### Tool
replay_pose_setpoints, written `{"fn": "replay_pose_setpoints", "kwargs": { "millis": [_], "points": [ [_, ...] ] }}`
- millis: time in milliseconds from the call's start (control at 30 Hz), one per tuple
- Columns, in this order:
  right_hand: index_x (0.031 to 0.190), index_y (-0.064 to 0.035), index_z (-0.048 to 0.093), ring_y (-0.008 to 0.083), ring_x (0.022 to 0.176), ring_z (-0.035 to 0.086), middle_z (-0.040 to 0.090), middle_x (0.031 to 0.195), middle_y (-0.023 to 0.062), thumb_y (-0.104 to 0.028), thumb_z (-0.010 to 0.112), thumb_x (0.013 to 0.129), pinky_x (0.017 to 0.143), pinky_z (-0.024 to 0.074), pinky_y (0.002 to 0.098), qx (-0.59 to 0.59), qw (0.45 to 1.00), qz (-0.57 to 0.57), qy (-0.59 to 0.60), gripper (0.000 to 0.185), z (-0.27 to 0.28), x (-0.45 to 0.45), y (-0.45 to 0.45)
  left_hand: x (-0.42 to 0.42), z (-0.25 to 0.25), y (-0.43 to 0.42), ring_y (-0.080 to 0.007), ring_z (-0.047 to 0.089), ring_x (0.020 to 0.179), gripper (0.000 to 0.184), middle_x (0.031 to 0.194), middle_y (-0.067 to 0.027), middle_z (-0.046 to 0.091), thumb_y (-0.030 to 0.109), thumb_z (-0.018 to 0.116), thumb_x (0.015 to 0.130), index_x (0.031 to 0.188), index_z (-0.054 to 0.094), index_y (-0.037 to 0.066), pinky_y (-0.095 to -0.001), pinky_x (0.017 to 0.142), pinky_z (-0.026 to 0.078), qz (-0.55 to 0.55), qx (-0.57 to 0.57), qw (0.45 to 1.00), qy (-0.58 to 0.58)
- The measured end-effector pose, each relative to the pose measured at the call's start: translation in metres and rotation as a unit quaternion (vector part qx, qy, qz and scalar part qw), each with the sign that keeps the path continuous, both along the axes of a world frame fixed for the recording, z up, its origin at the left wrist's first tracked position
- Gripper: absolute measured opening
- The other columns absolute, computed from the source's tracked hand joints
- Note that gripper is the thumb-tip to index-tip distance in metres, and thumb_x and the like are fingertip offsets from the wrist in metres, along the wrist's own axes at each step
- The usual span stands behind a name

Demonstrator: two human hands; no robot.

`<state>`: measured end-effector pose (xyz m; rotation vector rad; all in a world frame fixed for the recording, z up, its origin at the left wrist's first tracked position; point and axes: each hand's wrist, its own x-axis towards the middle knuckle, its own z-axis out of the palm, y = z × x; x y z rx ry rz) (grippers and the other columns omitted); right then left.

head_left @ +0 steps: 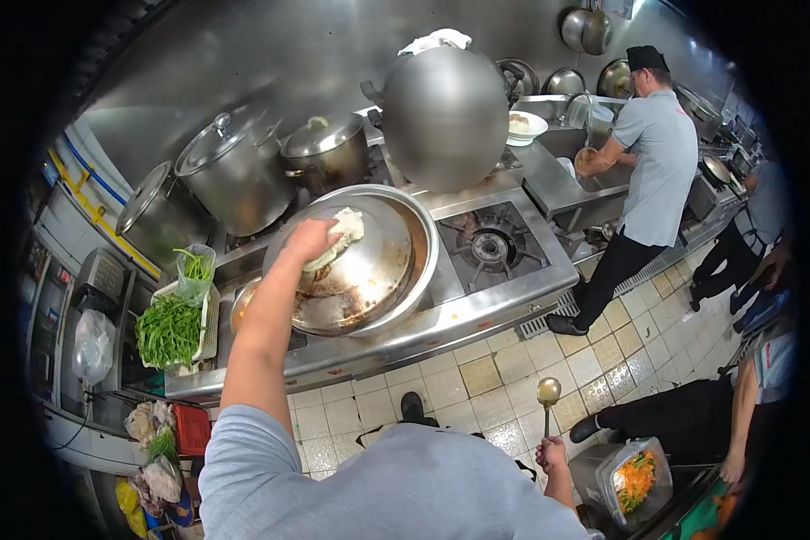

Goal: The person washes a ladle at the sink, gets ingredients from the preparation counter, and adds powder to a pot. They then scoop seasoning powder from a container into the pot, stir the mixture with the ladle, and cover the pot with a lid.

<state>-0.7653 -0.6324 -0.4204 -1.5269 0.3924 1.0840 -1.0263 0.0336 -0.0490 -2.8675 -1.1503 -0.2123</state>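
My left hand (311,241) is closed on a crumpled whitish cloth (347,227), pressed against a large round metal lid (369,279). The lid is stained brown along its lower part and lies tilted in a wide metal basin (426,236) on the stove. Held out low on the right, my right hand (553,454) grips the handle of a ladle (549,392), its bowl pointing up, over the tiled floor.
A gas burner (490,245) sits right of the basin. Lidded stockpots (238,175) line the back. Leafy greens (169,329) fill a basket at left. A co-worker (652,162) stands at the sink; another person's arm (742,414) is near a container of cut vegetables (636,481).
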Motion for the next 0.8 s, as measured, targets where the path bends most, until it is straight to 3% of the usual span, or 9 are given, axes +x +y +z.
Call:
{"fn": "replay_pose_setpoints", "kwargs": {
  "millis": [500, 600, 800],
  "points": [
    [0.115, -0.0078, 0.042, 0.0146, 0.047, 0.049, 0.053, 0.068, 0.0059, -0.011, 0.052, 0.095, 0.036, 0.0346, 0.0262, -0.02, 1.0, -0.006, -0.005, 0.023, 0.003, -0.022, 0.001, 0.029, -0.042, 0.035, -0.0384, 0.065, 0.09, 0.036, 0.096, -0.0182, 0.069, 0.037, 0.062, 0.087, 0.114, 0.066, 0.012, -0.0498, 0.08, 0.051, -0.028, 0.041, 0.998, -0.045],
    [0.115, -0.008, 0.042, 0.0139, 0.048, 0.049, 0.053, 0.068, 0.0056, -0.011, 0.052, 0.095, 0.036, 0.0343, 0.0254, -0.026, 1.0, 0.006, 0.014, 0.023, -0.002, -0.023, 0.009, 0.029, -0.048, 0.041, -0.0388, 0.065, 0.088, 0.033, 0.093, -0.0185, 0.069, 0.036, 0.06, 0.089, 0.109, 0.064, 0.011, -0.0509, 0.079, 0.051, -0.028, 0.056, 0.998, -0.031],
    [0.115, -0.0087, 0.044, 0.0128, 0.049, 0.049, 0.052, 0.068, 0.0054, -0.013, 0.051, 0.095, 0.036, 0.0358, 0.0251, -0.049, 0.997, 0.051, 0.014, 0.022, -0.009, -0.028, 0.035, 0.031, -0.036, 0.043, -0.0404, 0.065, 0.087, 0.035, 0.093, -0.0209, 0.068, 0.035, 0.056, 0.091, 0.114, 0.054, 0.009, -0.0517, 0.078, 0.051, -0.048, 0.042, 0.997, 0.034]
  ]
}}
